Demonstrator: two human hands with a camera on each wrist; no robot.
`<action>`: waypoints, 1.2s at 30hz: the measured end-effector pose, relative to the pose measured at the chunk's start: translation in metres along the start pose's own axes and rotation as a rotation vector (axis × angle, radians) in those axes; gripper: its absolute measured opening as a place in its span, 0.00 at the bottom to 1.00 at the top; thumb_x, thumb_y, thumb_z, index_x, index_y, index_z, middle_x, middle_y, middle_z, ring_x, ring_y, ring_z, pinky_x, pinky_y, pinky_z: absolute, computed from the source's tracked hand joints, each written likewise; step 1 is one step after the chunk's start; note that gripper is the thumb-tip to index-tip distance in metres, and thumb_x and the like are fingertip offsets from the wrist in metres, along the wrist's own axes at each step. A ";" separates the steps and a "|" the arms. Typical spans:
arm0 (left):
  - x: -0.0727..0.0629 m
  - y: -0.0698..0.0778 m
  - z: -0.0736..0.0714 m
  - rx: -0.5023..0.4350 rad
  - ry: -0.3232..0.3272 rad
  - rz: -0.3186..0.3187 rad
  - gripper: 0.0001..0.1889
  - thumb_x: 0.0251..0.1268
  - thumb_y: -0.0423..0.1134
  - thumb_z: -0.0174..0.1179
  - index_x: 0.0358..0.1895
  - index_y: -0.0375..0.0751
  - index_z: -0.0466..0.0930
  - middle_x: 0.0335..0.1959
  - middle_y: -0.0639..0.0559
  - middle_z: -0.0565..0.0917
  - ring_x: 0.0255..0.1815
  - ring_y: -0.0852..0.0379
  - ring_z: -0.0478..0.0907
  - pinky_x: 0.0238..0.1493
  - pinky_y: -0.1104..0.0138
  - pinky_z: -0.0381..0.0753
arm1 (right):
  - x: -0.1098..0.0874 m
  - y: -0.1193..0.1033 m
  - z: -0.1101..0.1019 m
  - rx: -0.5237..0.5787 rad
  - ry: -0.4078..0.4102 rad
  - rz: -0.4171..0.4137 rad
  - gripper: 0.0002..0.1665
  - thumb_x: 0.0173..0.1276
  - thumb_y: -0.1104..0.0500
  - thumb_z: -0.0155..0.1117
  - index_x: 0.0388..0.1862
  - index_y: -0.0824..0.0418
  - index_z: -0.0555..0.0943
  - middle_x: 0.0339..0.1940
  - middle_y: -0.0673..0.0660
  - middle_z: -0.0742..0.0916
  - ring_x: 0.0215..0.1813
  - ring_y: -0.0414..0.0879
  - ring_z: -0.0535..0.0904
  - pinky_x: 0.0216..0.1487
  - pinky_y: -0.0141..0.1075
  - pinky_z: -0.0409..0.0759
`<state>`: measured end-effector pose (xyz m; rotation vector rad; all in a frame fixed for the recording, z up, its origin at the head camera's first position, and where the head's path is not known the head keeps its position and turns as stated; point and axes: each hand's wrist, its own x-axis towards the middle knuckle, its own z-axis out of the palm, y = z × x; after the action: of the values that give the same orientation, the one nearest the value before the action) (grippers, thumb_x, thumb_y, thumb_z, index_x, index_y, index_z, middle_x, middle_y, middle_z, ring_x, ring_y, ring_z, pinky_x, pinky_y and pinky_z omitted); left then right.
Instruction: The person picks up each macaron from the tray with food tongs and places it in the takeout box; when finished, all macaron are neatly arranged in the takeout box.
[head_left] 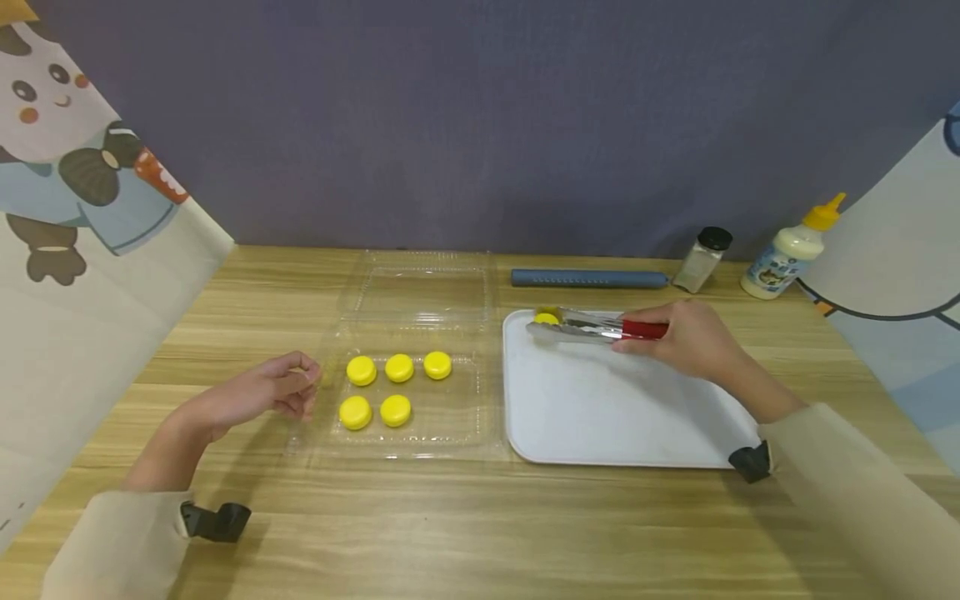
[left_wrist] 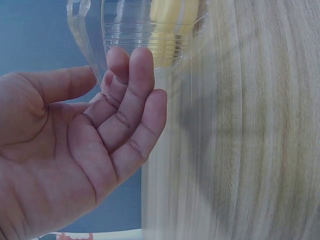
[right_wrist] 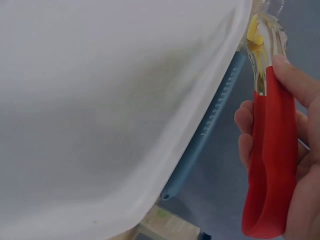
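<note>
At the left edge of the clear plastic clamshell box (head_left: 480, 400), my left hand (head_left: 281, 387) pinches the thin rim between thumb and forefinger, the other fingers loosely bent. The box lies with its lid folded back, and several yellow macarons (head_left: 399, 367) sit in its base in two rows. My right hand (head_left: 693, 337) grips the red handles of metal tongs (head_left: 592, 327). Between the tong tips is another yellow macaron (head_left: 547, 318), over the far left corner of the white tray (head_left: 600, 417). In the right wrist view the red-handled tongs (right_wrist: 280, 150) squeeze that macaron.
Behind the tray lies a blue-grey stick (head_left: 588, 278). A black-capped jar (head_left: 701, 260) and a squeeze bottle with a yellow nozzle (head_left: 783, 254) stand at the back right. A dark partition (head_left: 480, 125) closes off the table's far edge.
</note>
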<state>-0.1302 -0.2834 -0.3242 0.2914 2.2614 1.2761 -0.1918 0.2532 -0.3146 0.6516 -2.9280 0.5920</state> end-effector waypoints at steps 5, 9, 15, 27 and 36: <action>0.001 -0.002 -0.001 -0.003 0.000 0.001 0.15 0.85 0.42 0.41 0.53 0.29 0.65 0.37 0.44 0.75 0.41 0.47 0.79 0.50 0.62 0.81 | -0.003 -0.008 -0.008 -0.017 0.023 -0.049 0.30 0.59 0.46 0.80 0.54 0.63 0.87 0.27 0.56 0.90 0.16 0.40 0.64 0.18 0.34 0.63; 0.001 -0.002 -0.001 -0.005 0.001 0.002 0.15 0.85 0.41 0.42 0.53 0.29 0.65 0.37 0.44 0.75 0.40 0.48 0.79 0.49 0.62 0.81 | -0.003 -0.019 -0.013 -0.038 0.058 -0.113 0.28 0.57 0.49 0.81 0.51 0.64 0.88 0.30 0.58 0.90 0.15 0.39 0.66 0.17 0.33 0.66; 0.001 -0.001 -0.001 -0.007 0.001 0.002 0.15 0.85 0.42 0.41 0.53 0.29 0.65 0.37 0.44 0.75 0.40 0.48 0.79 0.49 0.62 0.81 | -0.004 -0.044 -0.020 -0.063 0.058 -0.198 0.28 0.56 0.47 0.82 0.51 0.62 0.89 0.28 0.54 0.90 0.16 0.36 0.68 0.18 0.33 0.68; 0.001 -0.002 0.000 -0.010 0.004 0.004 0.15 0.85 0.42 0.41 0.52 0.29 0.65 0.37 0.44 0.75 0.41 0.47 0.79 0.49 0.61 0.81 | 0.006 -0.090 -0.009 0.026 -0.036 -0.288 0.26 0.56 0.46 0.82 0.50 0.57 0.90 0.36 0.51 0.92 0.21 0.35 0.69 0.22 0.34 0.66; 0.002 -0.002 -0.001 -0.015 -0.001 0.006 0.15 0.85 0.41 0.42 0.52 0.29 0.65 0.37 0.44 0.75 0.40 0.47 0.78 0.49 0.62 0.81 | 0.015 -0.108 0.009 -0.007 -0.101 -0.373 0.23 0.56 0.46 0.82 0.48 0.55 0.91 0.28 0.44 0.89 0.21 0.33 0.71 0.22 0.33 0.69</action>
<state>-0.1321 -0.2843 -0.3258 0.2930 2.2503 1.2952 -0.1597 0.1541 -0.2821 1.2209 -2.7815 0.5186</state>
